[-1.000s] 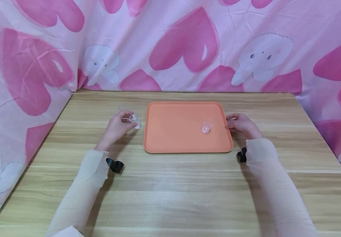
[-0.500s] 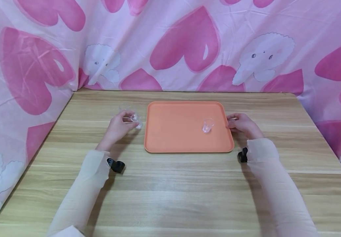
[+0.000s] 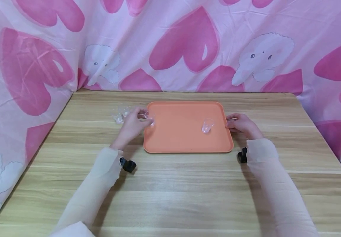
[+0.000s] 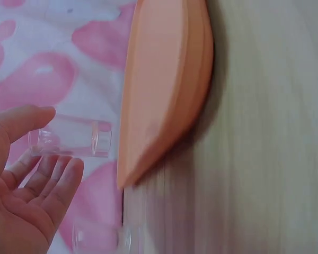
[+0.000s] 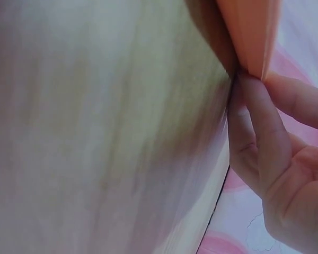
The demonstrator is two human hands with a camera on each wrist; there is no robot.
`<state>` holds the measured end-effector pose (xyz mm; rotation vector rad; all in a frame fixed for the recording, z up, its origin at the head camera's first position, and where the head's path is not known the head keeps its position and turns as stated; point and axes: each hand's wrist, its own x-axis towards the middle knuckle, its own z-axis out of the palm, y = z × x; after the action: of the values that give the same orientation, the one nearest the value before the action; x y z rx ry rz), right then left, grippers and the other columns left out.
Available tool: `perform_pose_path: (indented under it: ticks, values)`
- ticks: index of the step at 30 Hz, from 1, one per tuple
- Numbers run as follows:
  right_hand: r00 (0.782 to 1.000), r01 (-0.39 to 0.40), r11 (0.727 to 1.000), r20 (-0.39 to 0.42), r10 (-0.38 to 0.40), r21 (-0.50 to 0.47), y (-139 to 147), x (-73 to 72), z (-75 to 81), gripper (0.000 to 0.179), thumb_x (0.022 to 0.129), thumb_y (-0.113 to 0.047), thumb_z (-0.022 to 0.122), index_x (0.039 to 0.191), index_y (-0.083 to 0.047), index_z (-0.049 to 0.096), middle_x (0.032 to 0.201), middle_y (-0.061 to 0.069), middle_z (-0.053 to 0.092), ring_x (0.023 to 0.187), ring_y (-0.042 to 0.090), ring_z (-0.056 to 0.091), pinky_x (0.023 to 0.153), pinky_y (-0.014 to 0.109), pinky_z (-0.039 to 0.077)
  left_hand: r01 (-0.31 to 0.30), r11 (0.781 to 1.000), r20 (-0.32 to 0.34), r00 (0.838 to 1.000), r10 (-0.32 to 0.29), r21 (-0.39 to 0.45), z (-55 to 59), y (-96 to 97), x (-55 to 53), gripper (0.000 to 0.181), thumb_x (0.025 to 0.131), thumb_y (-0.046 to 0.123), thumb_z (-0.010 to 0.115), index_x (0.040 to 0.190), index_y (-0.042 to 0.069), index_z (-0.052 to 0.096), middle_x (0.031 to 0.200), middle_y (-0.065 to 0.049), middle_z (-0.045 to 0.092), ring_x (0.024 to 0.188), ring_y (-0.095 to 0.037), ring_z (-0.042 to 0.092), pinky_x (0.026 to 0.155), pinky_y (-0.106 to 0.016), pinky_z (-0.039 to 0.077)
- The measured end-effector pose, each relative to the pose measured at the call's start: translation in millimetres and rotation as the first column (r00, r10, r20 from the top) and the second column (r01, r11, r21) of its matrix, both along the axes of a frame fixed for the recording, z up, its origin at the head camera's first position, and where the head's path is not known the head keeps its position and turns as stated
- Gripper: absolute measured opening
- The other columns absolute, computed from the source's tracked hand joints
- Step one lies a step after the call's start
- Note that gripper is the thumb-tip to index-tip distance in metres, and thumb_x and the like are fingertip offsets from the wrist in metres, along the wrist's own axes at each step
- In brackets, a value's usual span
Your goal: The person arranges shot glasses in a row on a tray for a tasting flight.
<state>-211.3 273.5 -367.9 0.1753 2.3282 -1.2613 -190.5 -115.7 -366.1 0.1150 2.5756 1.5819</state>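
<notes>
My left hand [image 3: 133, 125] pinches a small clear cup [image 3: 150, 115] between thumb and fingers, over the left edge of the orange tray [image 3: 176, 144]. In the left wrist view the cup [image 4: 69, 137] is raised above the table, apart from the tray [image 4: 159, 63]. Another clear cup [image 3: 206, 126] stands on the tray's right part. At the tray's right rim, my right hand [image 3: 243, 125] grips the edge. The right wrist view has its fingers [image 5: 270, 127] at the tray rim [image 5: 254, 42].
More clear cups [image 3: 118, 118] stand on the wooden table [image 3: 170, 191] left of the tray, partly behind the left hand. A pink heart-patterned cloth [image 3: 188, 46] hangs along the table's back and sides.
My left hand has carried its cup rightward from beside the tray to over its left edge, uncovering cups behind. The right hand and tray have stayed put.
</notes>
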Motion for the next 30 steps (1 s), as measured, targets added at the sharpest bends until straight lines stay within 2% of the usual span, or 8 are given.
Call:
perform_pose_path:
  ticks: [2, 7, 12, 16, 22, 30]
  values:
    - [1.000, -0.003, 1.000, 0.002, 0.003, 0.004, -0.1, 0.0, 0.1, 0.050, 0.094, -0.008, 0.052, 0.136, 0.012, 0.035, 0.100, 0.000, 0.063, 0.076, -0.005, 0.058, 0.087, 0.022, 0.056, 0.009, 1.000, 0.003, 1.000, -0.009, 0.018, -3.4, 10.1, 0.2, 0.049, 0.086, 0.011, 0.068, 0.129, -0.002, 0.048, 0.124, -0.019, 0.056, 0.113, -0.031, 0.060, 0.094, -0.038, 0.054]
    - [1.000, 0.013, 0.999, -0.001, -0.013, -0.047, -0.6, 0.7, -0.2, 0.049, 0.094, -0.005, 0.052, 0.136, 0.013, 0.034, 0.088, -0.008, 0.062, 0.074, -0.005, 0.058, 0.077, 0.014, 0.055, 0.037, 0.997, 0.005, 0.999, -0.037, 0.062, -12.3, 35.7, 1.0, 0.046, 0.084, 0.006, 0.069, 0.126, -0.002, 0.050, 0.122, -0.019, 0.057, 0.108, -0.032, 0.064, 0.092, -0.035, 0.056]
    - [1.000, 0.024, 0.996, -0.006, -0.025, -0.083, -0.3, 1.1, -1.1, 0.049, 0.093, -0.002, 0.051, 0.136, 0.014, 0.033, 0.081, -0.013, 0.059, 0.072, -0.006, 0.058, 0.072, 0.011, 0.054, 0.076, 0.996, 0.001, 0.997, -0.076, 0.043, -15.0, 58.8, 1.7, 0.045, 0.084, 0.009, 0.070, 0.124, 0.001, 0.052, 0.120, -0.017, 0.059, 0.107, -0.029, 0.064, 0.091, -0.033, 0.056]
    - [1.000, 0.008, 0.999, -0.003, -0.008, -0.053, 0.6, 0.5, -1.1, 0.050, 0.094, -0.004, 0.051, 0.137, 0.014, 0.033, 0.086, -0.010, 0.061, 0.074, -0.006, 0.058, 0.074, 0.012, 0.054, 0.095, 0.995, 0.009, 0.995, -0.095, 0.025, -14.5, 75.1, 2.9, 0.044, 0.084, 0.012, 0.070, 0.124, 0.004, 0.053, 0.121, -0.013, 0.060, 0.110, -0.026, 0.061, 0.093, -0.033, 0.054]
    - [1.000, -0.014, 1.000, -0.005, 0.014, -0.005, 0.8, -0.7, -0.5, 0.050, 0.094, -0.008, 0.051, 0.136, 0.013, 0.034, 0.098, -0.001, 0.062, 0.075, -0.005, 0.058, 0.079, 0.015, 0.055, 0.116, 0.992, 0.024, 0.993, -0.117, 0.049, -15.0, 96.4, 4.3, 0.044, 0.085, 0.013, 0.070, 0.125, 0.006, 0.054, 0.121, -0.011, 0.060, 0.111, -0.024, 0.060, 0.092, -0.033, 0.055]
    - [1.000, -0.015, 1.000, -0.002, 0.015, 0.014, 0.6, -1.3, -0.7, 0.051, 0.093, -0.006, 0.053, 0.137, 0.013, 0.034, 0.113, 0.012, 0.060, 0.076, -0.005, 0.056, 0.078, 0.014, 0.054, 0.137, 0.988, 0.028, 0.990, -0.139, 0.070, -22.6, 120.6, 2.4, 0.044, 0.084, 0.012, 0.071, 0.124, 0.006, 0.054, 0.120, -0.010, 0.061, 0.110, -0.024, 0.060, 0.093, -0.031, 0.054]
